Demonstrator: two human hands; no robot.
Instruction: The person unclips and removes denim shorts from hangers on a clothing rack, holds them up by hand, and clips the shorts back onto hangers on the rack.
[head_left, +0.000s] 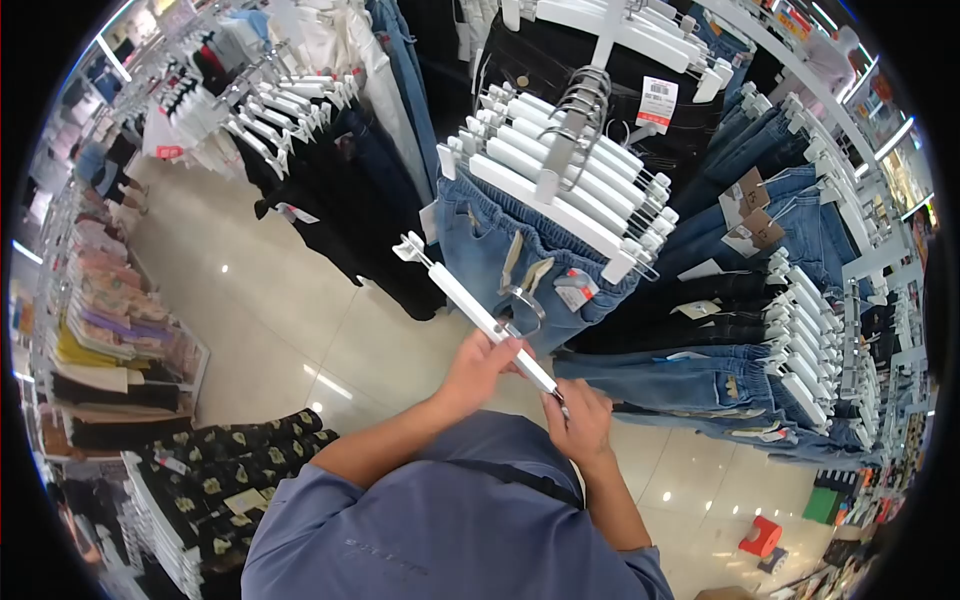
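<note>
A white clip hanger (465,300) with a metal hook runs diagonally in front of me, and no garment shows on it. My left hand (478,372) is closed around its middle, just below the hook. At the hanger's lower right end, the fingers of my right hand (580,415) are closed on it near the clip. Just beyond the hanger, blue jeans (470,225) with an elastic waist, a drawstring and a red-and-white tag hang from white hangers (560,170) on a metal display arm (572,140).
Dark trousers (370,190) hang at the upper left. More jeans (680,375) hang on the right. Patterned black garments (235,470) are at the lower left, pastel clothes (115,300) at the far left. A red stool (761,536) stands on the tiled floor (270,290).
</note>
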